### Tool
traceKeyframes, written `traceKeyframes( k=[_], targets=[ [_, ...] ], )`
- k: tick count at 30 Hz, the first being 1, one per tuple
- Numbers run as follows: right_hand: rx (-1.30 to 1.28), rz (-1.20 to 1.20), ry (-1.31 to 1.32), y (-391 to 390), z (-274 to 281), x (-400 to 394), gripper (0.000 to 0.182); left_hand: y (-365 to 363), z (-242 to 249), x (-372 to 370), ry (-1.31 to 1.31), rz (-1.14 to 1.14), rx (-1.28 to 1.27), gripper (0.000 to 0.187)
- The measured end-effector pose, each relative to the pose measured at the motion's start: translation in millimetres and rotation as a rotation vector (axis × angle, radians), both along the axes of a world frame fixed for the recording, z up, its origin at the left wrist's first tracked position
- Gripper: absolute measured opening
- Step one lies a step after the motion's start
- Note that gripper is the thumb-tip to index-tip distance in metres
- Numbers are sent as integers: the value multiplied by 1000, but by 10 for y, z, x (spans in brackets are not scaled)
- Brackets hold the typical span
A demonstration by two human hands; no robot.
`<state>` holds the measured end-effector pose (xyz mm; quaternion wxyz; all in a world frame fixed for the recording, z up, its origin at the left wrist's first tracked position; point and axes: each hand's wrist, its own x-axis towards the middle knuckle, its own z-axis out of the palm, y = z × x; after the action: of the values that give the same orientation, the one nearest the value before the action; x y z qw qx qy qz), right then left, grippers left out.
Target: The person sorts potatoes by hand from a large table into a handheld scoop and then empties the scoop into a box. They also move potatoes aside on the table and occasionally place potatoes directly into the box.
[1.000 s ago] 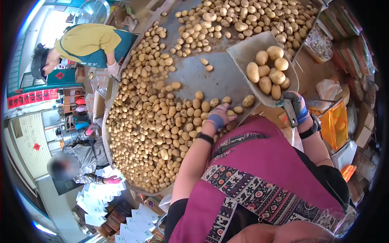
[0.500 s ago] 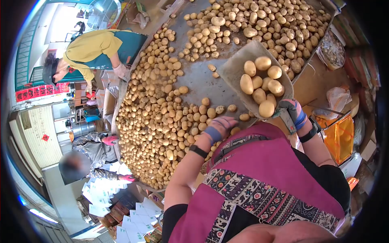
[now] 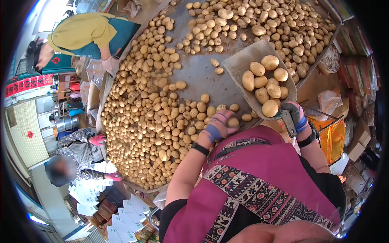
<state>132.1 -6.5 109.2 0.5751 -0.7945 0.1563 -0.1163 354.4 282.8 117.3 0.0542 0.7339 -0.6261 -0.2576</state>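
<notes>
My right hand (image 3: 296, 116), in a glove with blue bands, is wrapped round the handle of a grey scoop (image 3: 234, 65). Several potatoes (image 3: 261, 95) lie in the scoop, which is over the right part of the table. My left hand (image 3: 221, 124), also gloved, is at the table's near edge with its fingers round a potato (image 3: 232, 122). Beside it spreads a wide heap of smaller potatoes (image 3: 150, 121). Two single potatoes (image 3: 216, 66) lie on the grey table surface (image 3: 202, 77) left of the scoop.
Another heap of potatoes (image 3: 283, 24) covers the table's far right. A person in a yellow top (image 3: 81, 34) and a person in patterned sleeves (image 3: 81, 152) stand at the left edge. An orange crate (image 3: 332, 139) is at the right, white boxes (image 3: 123, 222) at lower left.
My left hand has closed round a potato at the near edge. The scoop is still in my right hand, with its potatoes. The whole view has shifted slightly, and the yellow-topped person leans further left.
</notes>
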Motion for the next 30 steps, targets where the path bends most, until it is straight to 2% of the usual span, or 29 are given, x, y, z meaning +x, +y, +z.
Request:
traceKeyframes(
  k=[2, 3, 5, 6, 8, 9, 11, 12, 13, 15, 16, 17, 18, 19, 21, 22, 23, 24, 25, 26, 27, 28, 29, 30],
  targets=[
    [-129, 48, 21, 12, -27, -5, 18, 227, 94, 130, 1149, 978, -181, 51],
    [-130, 60, 28, 33, -19, 16, 18, 435, 18, 239, 1478, 1035, -376, 46],
    [-148, 95, 121, 75, 9, 89, 21, 444, 460, 354, 1815, 1246, -452, 45],
    [-151, 107, 123, 106, 24, 140, 21, 481, 555, 429, 1819, 1253, -463, 45],
    [-202, 194, 4, 203, 78, 258, 23, 511, 680, 551, 1627, 1196, -591, 42],
    [-207, 201, 10, 274, 172, 340, 23, 453, 826, 555, 1635, 1200, -597, 42],
    [-179, 279, -5, 400, 380, 520, 25, 316, 1067, 552, 1152, 1184, -360, 40],
    [183, 254, 63, 443, 240, 515, 24, 280, 1003, 543, 1203, 962, -534, 33],
    [175, 263, 68, 469, 264, 562, 24, 378, 862, 619, 1208, 966, -545, 33],
    [16, 392, -38, 528, 342, 669, 28, 653, 546, 818, 302, 620, -590, 27],
    [7, 405, -33, 538, 364, 673, 28, 519, 939, 916, 722, 988, -648, 30],
    [278, 360, 39, 561, 385, 670, 33, 725, 607, 1070, 1028, 1464, -862, 31],
    [546, 311, 113, 585, 397, 674, 37, 1018, 416, 1222, 508, 1441, -804, 32],
    [814, 255, 192, 608, 399, 685, 42, 1364, 14, 1339, 38, 1411, -656, 49],
    [829, 243, 195, 520, 269, 655, 39, 1502, -93, 1261, -546, 1262, 46, 70],
    [443, 395, 77, 420, 176, 644, 35, 1454, -150, 1146, -543, 1281, 47, 70],
    [55, 538, -47, 357, 94, 629, 30, 1305, -251, 946, -553, 1274, 102, 79],
    [875, 105, 277, 583, 451, 803, 20, 1144, -323, 781, -562, 1268, 157, 87],
    [867, 124, 289, 541, 285, 744, 20, 955, -133, 699, -395, 1196, 103, 89],
    [719, 142, 289, 432, -19, 632, 18, 809, -143, 585, -339, 1065, 245, 90],
    [569, 163, 284, 366, -189, 603, 17, 702, -153, 499, -211, 986, 234, 84],
    [271, 249, 156, 422, -44, 735, 18, 613, -142, 452, -87, 906, 218, 79],
    [263, 269, 158, 466, 127, 861, 18, 564, -117, 389, -84, 928, 212, 79],
    [47, 325, 40, 524, 327, 999, 18, 535, -70, 311, -76, 811, 169, 70]
  ],
)
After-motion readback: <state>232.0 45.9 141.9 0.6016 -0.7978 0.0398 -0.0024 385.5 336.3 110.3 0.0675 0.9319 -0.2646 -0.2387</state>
